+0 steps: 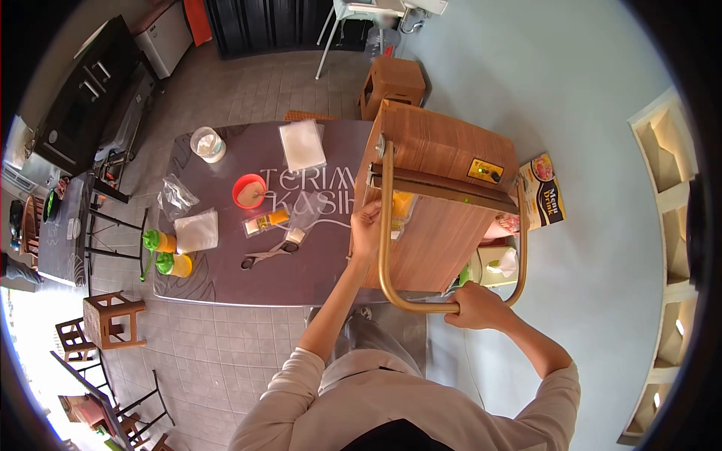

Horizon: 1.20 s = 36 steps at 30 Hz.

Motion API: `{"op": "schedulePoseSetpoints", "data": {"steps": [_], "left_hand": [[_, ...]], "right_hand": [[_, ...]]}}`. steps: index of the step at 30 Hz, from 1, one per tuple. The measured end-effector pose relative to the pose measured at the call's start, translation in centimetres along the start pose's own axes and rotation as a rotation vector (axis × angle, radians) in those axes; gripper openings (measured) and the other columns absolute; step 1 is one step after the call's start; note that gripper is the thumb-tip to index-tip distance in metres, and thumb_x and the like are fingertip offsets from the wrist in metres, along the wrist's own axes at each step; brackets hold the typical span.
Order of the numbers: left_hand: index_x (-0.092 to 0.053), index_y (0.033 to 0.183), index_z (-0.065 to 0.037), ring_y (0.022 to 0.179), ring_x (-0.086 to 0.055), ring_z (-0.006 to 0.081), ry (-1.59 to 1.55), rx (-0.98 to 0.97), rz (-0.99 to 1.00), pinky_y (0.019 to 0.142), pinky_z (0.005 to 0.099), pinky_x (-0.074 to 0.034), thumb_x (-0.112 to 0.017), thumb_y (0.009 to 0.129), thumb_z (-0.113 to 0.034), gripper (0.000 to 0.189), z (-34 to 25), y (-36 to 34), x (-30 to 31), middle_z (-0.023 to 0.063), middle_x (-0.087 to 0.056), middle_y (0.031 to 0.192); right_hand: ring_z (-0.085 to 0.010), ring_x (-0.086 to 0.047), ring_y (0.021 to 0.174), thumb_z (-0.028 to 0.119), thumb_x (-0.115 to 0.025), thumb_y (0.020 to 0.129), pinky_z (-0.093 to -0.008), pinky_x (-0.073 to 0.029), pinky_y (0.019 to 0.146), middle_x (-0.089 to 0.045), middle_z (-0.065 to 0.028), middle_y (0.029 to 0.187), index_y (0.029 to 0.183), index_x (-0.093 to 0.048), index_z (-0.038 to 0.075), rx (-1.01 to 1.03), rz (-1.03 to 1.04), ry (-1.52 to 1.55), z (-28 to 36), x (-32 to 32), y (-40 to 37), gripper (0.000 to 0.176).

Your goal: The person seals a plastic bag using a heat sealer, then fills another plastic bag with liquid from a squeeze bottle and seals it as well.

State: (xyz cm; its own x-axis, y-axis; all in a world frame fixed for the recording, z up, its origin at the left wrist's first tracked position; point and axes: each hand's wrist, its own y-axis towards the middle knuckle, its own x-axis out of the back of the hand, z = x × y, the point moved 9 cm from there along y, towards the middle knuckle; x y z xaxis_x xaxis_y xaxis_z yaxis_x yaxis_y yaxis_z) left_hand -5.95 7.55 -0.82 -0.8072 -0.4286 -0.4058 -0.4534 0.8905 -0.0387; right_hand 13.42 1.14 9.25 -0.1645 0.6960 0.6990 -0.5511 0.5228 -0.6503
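A wood-grain heat sealer [432, 248] with a yellow control panel [486, 171] stands on the table's right end. Its gold U-shaped handle [421, 307] extends toward me. My right hand [478, 305] is wrapped around the handle's near right corner. My left hand [366, 228] is beside the handle's left arm, fingers closed at the edge of a clear plastic packet [404, 207] with yellow contents. That packet lies at the sealing slot; the handle partly hides where my fingers meet it.
On the dark table [218, 282] are scissors [269, 254], a red bowl [249, 192], filled packets [267, 221], stacked plastic bags [303, 146], a clear tub [208, 145] and green-topped bottles [174, 264]. A tissue box [500, 263] and menu [542, 192] stand by the wall.
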Motion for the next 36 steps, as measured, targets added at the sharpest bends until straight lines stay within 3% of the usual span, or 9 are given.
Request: {"op": "schedulePoseSetpoints", "data": {"steps": [5,7,8,10,19,23,24,26,36], "left_hand": [[-0.063,0.095,0.004,0.072,-0.059,0.0078,-0.014,-0.076,0.013,0.062,0.0178,-0.046,-0.057,0.083,0.000,0.014,-0.5,-0.4,-0.3,0.0055,-0.064,0.082],[-0.064,0.077,-0.002,0.056,-0.039,0.0024,-0.164,-0.075,-0.019,0.049,0.0197,-0.031,-0.066,0.081,-0.030,0.028,-1.1,-0.5,-0.5,-0.0070,-0.047,0.062],[-0.064,0.092,0.003,0.069,-0.057,0.0066,-0.058,-0.032,-0.019,0.061,0.0181,-0.044,-0.060,0.083,-0.008,0.014,-1.0,-0.5,-0.2,0.0042,-0.064,0.079],[-0.064,0.091,0.002,0.068,-0.055,0.0056,-0.045,-0.072,-0.024,0.059,0.0177,-0.043,-0.061,0.083,-0.011,0.015,-0.7,-0.3,-0.1,0.0029,-0.064,0.077],[-0.064,0.087,0.003,0.062,-0.046,0.0015,0.031,-0.272,-0.061,0.052,0.0150,-0.034,-0.063,0.083,-0.018,0.022,-0.5,-1.1,0.6,-0.0037,-0.058,0.069],[-0.063,0.092,0.004,0.075,-0.056,0.0062,0.068,-0.159,-0.107,0.069,0.0185,-0.042,-0.061,0.084,-0.014,0.020,-0.4,-2.5,2.3,0.0031,-0.064,0.083],[-0.063,0.092,0.005,0.064,-0.048,0.0019,0.082,-0.244,-0.127,0.055,0.0151,-0.035,-0.062,0.084,-0.017,0.023,-1.7,-3.3,2.7,-0.0006,-0.061,0.076],[-0.063,0.092,0.005,0.066,-0.049,0.0025,0.057,-0.236,-0.189,0.057,0.0154,-0.037,-0.062,0.084,-0.016,0.023,-2.5,-5.0,4.7,-0.0001,-0.062,0.077],[-0.063,0.093,0.005,0.073,-0.055,0.0058,0.117,-0.322,-0.527,0.066,0.0179,-0.042,-0.061,0.084,-0.014,0.021,-10.5,-14.0,14.9,0.0036,-0.064,0.081]], "right_hand": [[-0.0324,-0.057,0.063,0.019,-0.057,0.066,-0.0403,-0.047,0.058,-0.055,-0.0164,0.061,0.067,-0.060,0.002,0.059,-0.133,-0.021,0.5,0.7,-0.5,0.017],[-0.0323,-0.056,0.062,0.018,-0.057,0.065,-0.0401,-0.046,0.056,-0.055,-0.0158,0.060,0.065,-0.058,0.002,0.092,-0.192,-0.063,1.1,1.9,-1.0,0.016],[-0.0321,-0.056,0.060,0.017,-0.058,0.064,-0.0400,-0.045,0.054,-0.054,-0.0148,0.058,0.063,-0.057,0.002,0.135,-0.241,-0.048,1.4,2.5,-1.4,0.015],[-0.0319,-0.056,0.058,0.016,-0.059,0.064,-0.0399,-0.044,0.052,-0.054,-0.0138,0.056,0.062,-0.055,0.003,0.174,-0.310,-0.028,1.5,3.0,-2.2,0.014],[-0.0223,-0.051,0.044,0.016,-0.070,0.056,-0.0321,-0.039,0.043,-0.052,-0.0038,0.050,0.059,-0.054,0.012,0.419,-1.276,-0.154,5.3,15.6,-12.8,0.017],[-0.0221,-0.050,0.042,0.015,-0.071,0.055,-0.0317,-0.037,0.043,-0.050,-0.0033,0.048,0.060,-0.054,0.012,0.385,-1.258,-0.156,5.2,18.6,-12.7,0.018],[-0.0222,-0.050,0.042,0.015,-0.071,0.056,-0.0320,-0.037,0.043,-0.049,-0.0035,0.048,0.061,-0.053,0.011,0.386,-1.230,-0.140,5.1,18.5,-12.5,0.019],[-0.0150,-0.048,0.041,0.011,-0.070,0.055,-0.0271,-0.035,0.041,-0.049,-0.0023,0.047,0.061,-0.052,0.009,0.433,-1.174,-0.095,5.2,17.1,-12.2,0.019],[-0.0257,-0.054,0.047,0.011,-0.068,0.059,-0.0325,-0.040,0.047,-0.054,-0.0078,0.053,0.061,-0.054,0.007,0.391,-0.873,0.058,3.1,5.6,-5.9,0.015]]}}
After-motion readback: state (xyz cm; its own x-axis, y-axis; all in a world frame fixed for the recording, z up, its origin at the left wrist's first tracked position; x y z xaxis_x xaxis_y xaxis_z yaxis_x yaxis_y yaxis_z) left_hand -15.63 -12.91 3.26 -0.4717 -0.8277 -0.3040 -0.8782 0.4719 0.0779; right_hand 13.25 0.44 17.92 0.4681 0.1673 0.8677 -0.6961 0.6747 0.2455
